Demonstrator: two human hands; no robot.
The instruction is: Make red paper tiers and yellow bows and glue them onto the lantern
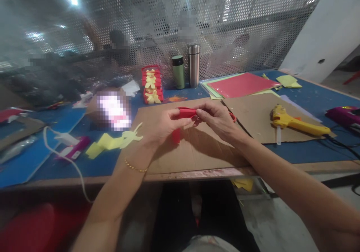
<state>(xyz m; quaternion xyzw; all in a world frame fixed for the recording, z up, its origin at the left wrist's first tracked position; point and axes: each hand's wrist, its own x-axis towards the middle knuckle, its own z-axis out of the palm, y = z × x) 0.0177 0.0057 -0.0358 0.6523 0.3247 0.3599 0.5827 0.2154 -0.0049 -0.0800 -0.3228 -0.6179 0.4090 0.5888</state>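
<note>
A folded piece of red paper (186, 113) is held between my two hands, above a sheet of brown cardboard (208, 152). My left hand (165, 124) pinches its left end between thumb and fingers. At the other end, my right hand (214, 117) grips the paper with thumb and fingertips. Below my left fingers a red strip (176, 135) shows; whether it joins the held piece I cannot tell. Red scissor-like handles (233, 117) peek out beside my right hand, mostly hidden by it.
A yellow glue gun (298, 126) rests on cardboard at right. Behind stand red paper pieces with yellow bows (152, 85), a green cup (178, 72) and a steel flask (194, 66). Red paper sheets (244, 84) lie back right. Yellow paper scraps (109, 142) and a white cable (75, 165) are left.
</note>
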